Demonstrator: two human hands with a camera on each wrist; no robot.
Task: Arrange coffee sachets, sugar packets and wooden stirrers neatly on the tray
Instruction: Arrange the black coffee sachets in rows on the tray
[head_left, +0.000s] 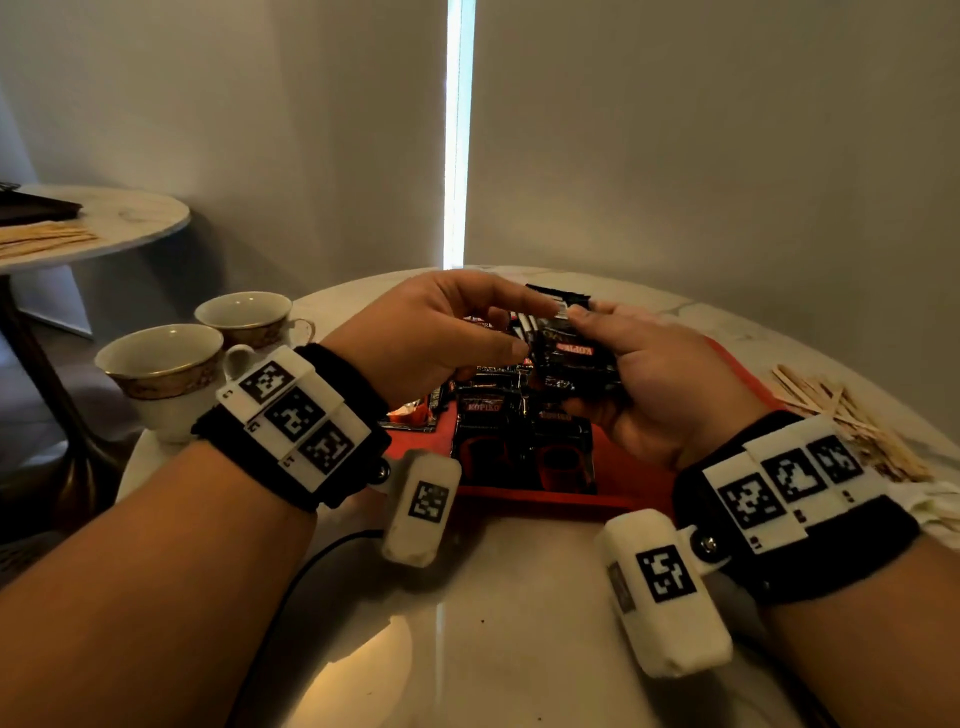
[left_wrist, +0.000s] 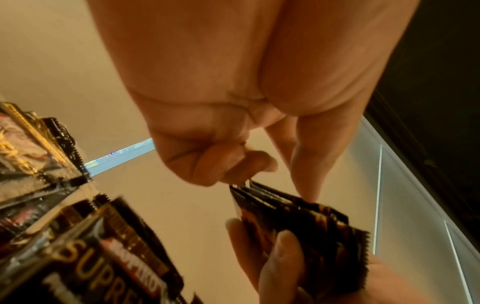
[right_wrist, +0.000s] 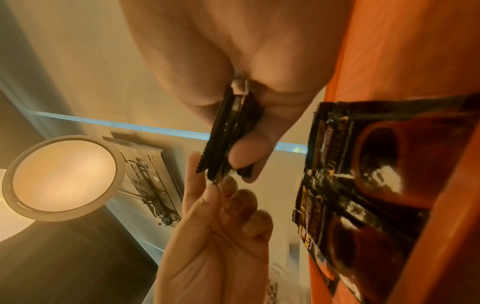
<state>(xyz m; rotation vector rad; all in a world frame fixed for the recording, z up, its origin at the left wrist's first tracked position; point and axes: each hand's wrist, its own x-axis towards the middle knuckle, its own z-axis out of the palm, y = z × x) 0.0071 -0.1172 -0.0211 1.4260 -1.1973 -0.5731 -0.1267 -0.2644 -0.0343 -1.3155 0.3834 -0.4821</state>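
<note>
Right hand (head_left: 649, 374) fingers curl round stack of coffee sachets (head_left: 571, 358), held above red tray (head_left: 623, 483). Left hand (head_left: 431, 332) fingertips pinch stack's top edge, squaring it. Step: tidying sachets. Next: lay stack flat beside sachets on tray (head_left: 498, 431); wooden stirrers (head_left: 841, 415) wait on worktop (head_left: 519, 597).

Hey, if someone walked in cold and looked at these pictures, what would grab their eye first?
Most likely the two hands meeting over the red tray: the right hand holds a stack of sachets while the left hand touches the stack's top edge. More dark sachets lie on the tray beneath, a heap of stirrers lies to its right, and two cups stand to its left.
</note>
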